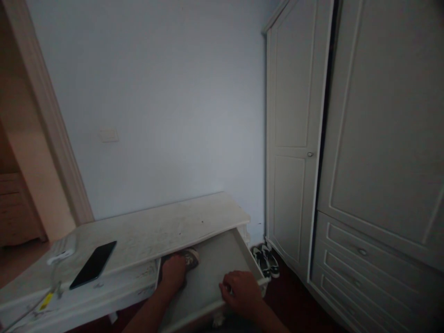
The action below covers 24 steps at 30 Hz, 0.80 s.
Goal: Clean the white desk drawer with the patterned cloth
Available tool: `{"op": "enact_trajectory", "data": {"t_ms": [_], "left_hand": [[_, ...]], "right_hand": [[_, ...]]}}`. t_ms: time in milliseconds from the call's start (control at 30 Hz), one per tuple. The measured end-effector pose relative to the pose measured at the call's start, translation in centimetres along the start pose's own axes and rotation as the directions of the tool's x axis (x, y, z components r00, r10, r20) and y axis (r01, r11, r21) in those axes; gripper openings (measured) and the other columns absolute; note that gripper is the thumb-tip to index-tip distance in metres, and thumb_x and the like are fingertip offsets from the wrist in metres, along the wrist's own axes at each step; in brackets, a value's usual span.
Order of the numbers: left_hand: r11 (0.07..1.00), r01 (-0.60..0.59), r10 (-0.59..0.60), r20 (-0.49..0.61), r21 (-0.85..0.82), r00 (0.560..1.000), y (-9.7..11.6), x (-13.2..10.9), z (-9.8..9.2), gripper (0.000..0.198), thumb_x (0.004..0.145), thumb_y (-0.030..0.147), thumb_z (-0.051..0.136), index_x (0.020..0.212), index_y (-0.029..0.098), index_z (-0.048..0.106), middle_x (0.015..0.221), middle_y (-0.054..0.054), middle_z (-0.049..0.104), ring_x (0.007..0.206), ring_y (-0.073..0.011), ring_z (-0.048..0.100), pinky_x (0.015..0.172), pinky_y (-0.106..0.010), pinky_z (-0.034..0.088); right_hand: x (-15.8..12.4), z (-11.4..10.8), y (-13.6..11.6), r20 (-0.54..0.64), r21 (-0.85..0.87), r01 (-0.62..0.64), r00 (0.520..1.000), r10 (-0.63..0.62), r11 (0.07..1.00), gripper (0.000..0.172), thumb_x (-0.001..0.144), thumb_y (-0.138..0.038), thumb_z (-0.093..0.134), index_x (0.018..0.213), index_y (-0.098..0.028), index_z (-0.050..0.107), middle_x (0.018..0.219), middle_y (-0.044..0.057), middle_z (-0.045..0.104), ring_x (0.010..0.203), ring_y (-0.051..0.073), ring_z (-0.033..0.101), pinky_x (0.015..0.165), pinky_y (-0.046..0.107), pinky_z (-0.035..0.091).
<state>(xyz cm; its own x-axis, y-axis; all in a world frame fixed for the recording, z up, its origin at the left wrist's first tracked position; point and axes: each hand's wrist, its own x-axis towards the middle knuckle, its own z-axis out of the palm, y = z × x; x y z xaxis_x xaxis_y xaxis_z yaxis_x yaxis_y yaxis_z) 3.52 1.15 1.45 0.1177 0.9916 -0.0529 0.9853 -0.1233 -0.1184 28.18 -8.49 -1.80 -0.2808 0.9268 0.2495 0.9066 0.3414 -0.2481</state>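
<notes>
A white desk (156, 229) stands against the wall with its right drawer (218, 259) pulled open. My left hand (172, 273) reaches into the drawer and closes on a crumpled dark cloth (190, 257) at the back. My right hand (243, 292) rests on the drawer's front edge, fingers curled over it. The drawer's inside looks bare apart from the cloth.
A black phone (93, 264) lies on the desk's left part, beside a white charger and cable (60, 254). A tall white wardrobe (364, 162) fills the right side, with a pair of shoes (266, 260) on the floor at its base. A doorway (21, 185) opens at left.
</notes>
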Motion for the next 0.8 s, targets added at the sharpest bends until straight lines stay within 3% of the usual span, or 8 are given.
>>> {"op": "enact_trajectory", "data": {"t_ms": [167, 400, 533, 800], "left_hand": [[0.999, -0.033, 0.033, 0.009, 0.001, 0.999, 0.4, 0.0, 0.5, 0.035, 0.090, 0.036, 0.065, 0.117, 0.018, 0.077, 0.124, -0.026, 0.075, 0.119, -0.0386, 0.072, 0.101, -0.051, 0.056], [0.975, -0.221, 0.220, 0.045, 0.004, 0.974, 0.1, -0.2, 0.4, 0.049, 0.083, 0.016, 0.061, 0.131, 0.019, 0.071, 0.138, -0.021, 0.071, 0.127, -0.0360, 0.068, 0.108, -0.050, 0.054], [0.953, -0.302, 0.303, 0.053, -0.025, 0.952, 0.0, -0.1, 0.3, 0.053, 0.086, 0.015, 0.056, 0.138, 0.023, 0.067, 0.147, -0.017, 0.067, 0.130, -0.0338, 0.067, 0.110, -0.048, 0.052], [0.896, -0.426, 0.433, 0.037, -0.123, 0.900, 5.0, 0.1, -0.5, 0.057, 0.081, 0.036, 0.068, 0.136, 0.023, 0.066, 0.141, -0.018, 0.069, 0.117, -0.0395, 0.072, 0.102, -0.050, 0.057]], "right_hand": [[0.1, 0.1, 0.0, 0.010, 0.003, 0.002, 1.000, -0.002, 1.000, 0.030, 0.101, -0.042, 0.053, 0.089, -0.023, 0.073, 0.091, 0.005, 0.078, 0.087, 0.021, 0.072, 0.075, 0.031, 0.039], [0.1, 0.9, 0.1, -0.032, -0.005, 0.003, 0.999, -0.003, 1.000, 0.029, 0.102, -0.039, 0.051, 0.089, -0.023, 0.072, 0.090, 0.005, 0.077, 0.087, 0.022, 0.071, 0.076, 0.032, 0.039], [0.1, 0.9, 0.1, -0.034, -0.009, 0.007, 0.999, -0.008, 1.000, 0.029, 0.102, -0.037, 0.050, 0.089, -0.023, 0.072, 0.091, 0.006, 0.078, 0.086, 0.022, 0.071, 0.076, 0.031, 0.039], [0.1, 0.2, 0.2, 0.000, 0.095, -0.004, 1.000, 0.004, 0.995, 0.022, 0.097, -0.039, 0.056, 0.094, -0.023, 0.071, 0.097, 0.006, 0.078, 0.093, 0.024, 0.072, 0.082, 0.031, 0.043]]}}
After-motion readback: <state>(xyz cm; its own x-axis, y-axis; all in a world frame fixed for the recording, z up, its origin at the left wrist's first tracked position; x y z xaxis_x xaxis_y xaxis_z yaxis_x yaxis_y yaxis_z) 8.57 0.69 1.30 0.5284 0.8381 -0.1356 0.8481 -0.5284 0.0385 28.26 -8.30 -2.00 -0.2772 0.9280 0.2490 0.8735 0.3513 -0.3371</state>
